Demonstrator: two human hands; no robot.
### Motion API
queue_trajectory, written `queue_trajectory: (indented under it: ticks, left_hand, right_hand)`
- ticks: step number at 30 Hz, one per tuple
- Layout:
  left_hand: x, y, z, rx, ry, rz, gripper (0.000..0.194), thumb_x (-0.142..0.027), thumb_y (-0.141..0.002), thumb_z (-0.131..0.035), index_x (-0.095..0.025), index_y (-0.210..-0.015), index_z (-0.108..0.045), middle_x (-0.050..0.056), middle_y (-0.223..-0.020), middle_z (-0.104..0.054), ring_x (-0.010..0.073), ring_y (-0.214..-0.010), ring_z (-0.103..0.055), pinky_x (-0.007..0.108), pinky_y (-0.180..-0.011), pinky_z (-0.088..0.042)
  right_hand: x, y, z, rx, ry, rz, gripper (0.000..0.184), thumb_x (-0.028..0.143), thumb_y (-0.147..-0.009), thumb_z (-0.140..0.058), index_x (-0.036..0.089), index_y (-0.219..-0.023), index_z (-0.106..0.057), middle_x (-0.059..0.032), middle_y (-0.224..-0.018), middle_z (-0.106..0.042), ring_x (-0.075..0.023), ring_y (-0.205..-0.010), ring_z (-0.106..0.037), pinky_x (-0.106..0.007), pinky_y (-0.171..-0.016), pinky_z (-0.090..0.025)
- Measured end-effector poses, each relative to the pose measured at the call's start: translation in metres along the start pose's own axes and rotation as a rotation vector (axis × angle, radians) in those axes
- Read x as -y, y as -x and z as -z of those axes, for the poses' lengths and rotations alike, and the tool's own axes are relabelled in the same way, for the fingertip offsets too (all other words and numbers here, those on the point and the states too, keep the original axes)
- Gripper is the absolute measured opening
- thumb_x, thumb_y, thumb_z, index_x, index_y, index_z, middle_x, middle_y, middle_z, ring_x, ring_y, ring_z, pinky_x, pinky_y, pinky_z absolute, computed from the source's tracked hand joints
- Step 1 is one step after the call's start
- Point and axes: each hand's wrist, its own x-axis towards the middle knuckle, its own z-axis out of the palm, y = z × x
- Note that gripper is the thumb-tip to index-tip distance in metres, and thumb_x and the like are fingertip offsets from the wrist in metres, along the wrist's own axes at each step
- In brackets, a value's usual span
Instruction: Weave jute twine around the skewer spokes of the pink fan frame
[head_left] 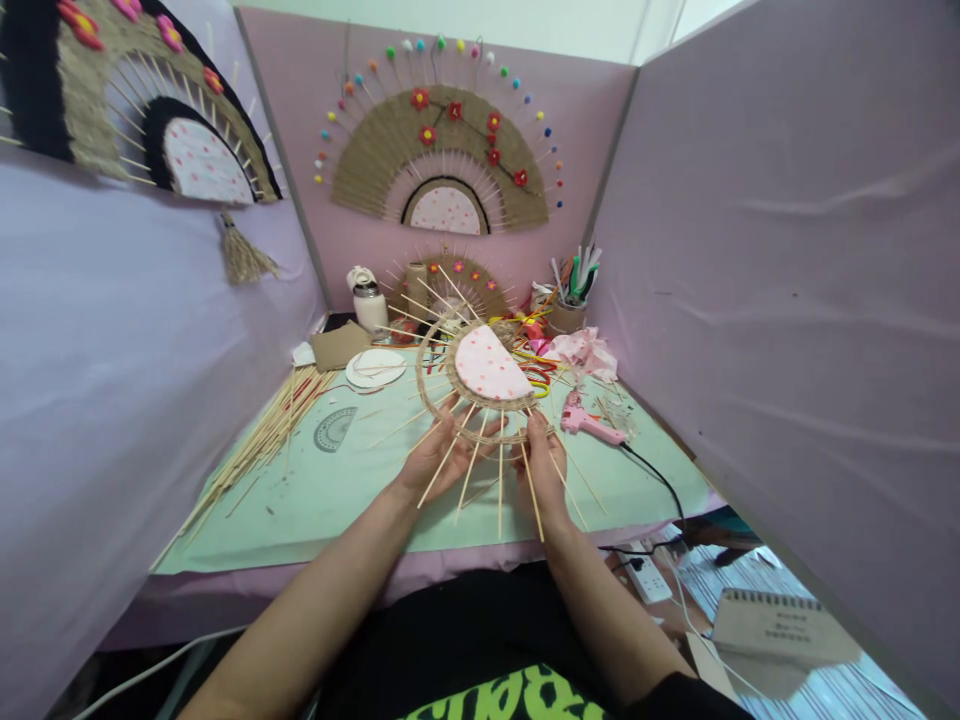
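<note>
Both hands hold up a half-round fan frame (491,368) over the table. Its centre is a white half disc with pink dots, edged in twine, and thin wooden sticks fan out from it. Twine runs in an arc across the sticks. My left hand (437,455) is closed on the frame's lower left, with fingers partly behind the sticks. At the lower right, my right hand (544,468) grips near the end of the twine arc, its thumb on the front. The frame is tilted, and the sticks partly hide both hands.
A pink glue gun (589,422) with a black cord lies right. Loose sticks (255,450) and a protractor (334,429) lie left. Behind are a white bottle (369,305), a white disc (376,368) and a tool pot (568,315). A finished fan (442,140) hangs on the back wall.
</note>
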Motion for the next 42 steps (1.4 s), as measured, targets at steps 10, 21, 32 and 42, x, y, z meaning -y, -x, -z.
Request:
queue_trajectory:
  ticks: [10, 21, 32, 42]
  left_hand:
    - [-0.006, -0.002, 0.001, -0.039, 0.033, -0.02, 0.037, -0.038, -0.091, -0.051, -0.038, -0.128, -0.052, 0.0, -0.132, -0.056, 0.0276, -0.118, -0.057, 0.05, -0.097, -0.048]
    - [-0.016, -0.001, 0.006, -0.068, -0.056, -0.139, 0.058, -0.018, -0.084, -0.063, -0.048, -0.13, -0.045, -0.004, -0.146, -0.043, 0.0267, -0.121, -0.055, 0.052, -0.099, -0.047]
    - [-0.019, 0.0, 0.006, -0.081, -0.182, -0.155, 0.075, -0.012, -0.081, -0.065, -0.046, -0.14, -0.033, 0.002, -0.15, -0.038, 0.0273, -0.118, -0.057, 0.045, -0.093, -0.053]
    - [-0.02, -0.003, 0.008, -0.158, -0.122, -0.228, 0.082, -0.009, -0.08, -0.065, -0.05, -0.141, -0.028, 0.0, -0.148, -0.041, 0.023, -0.119, -0.057, 0.038, -0.096, -0.053]
  right_hand:
    - [0.0, 0.004, 0.018, 0.139, 0.173, -0.044, 0.044, 0.049, -0.076, -0.065, 0.023, -0.112, -0.061, 0.0054, -0.059, -0.052, -0.0089, -0.048, -0.041, -0.021, -0.045, -0.031]
    - [0.017, 0.001, 0.049, 0.287, 0.674, 0.09, 0.024, 0.044, -0.073, -0.07, 0.02, -0.078, -0.071, 0.001, -0.058, -0.054, -0.013, -0.056, -0.043, -0.026, -0.053, -0.033]
    - [0.041, 0.004, 0.067, 0.277, 0.683, 0.047, 0.026, 0.041, -0.07, -0.072, 0.018, -0.062, -0.066, 0.0003, -0.056, -0.053, -0.0126, -0.055, -0.043, -0.026, -0.053, -0.033]
    - [0.053, 0.021, 0.066, 0.569, 0.671, -0.218, 0.021, 0.04, -0.073, -0.071, 0.019, -0.072, -0.072, -0.0012, -0.056, -0.061, -0.0132, -0.054, -0.051, -0.025, -0.052, -0.04]
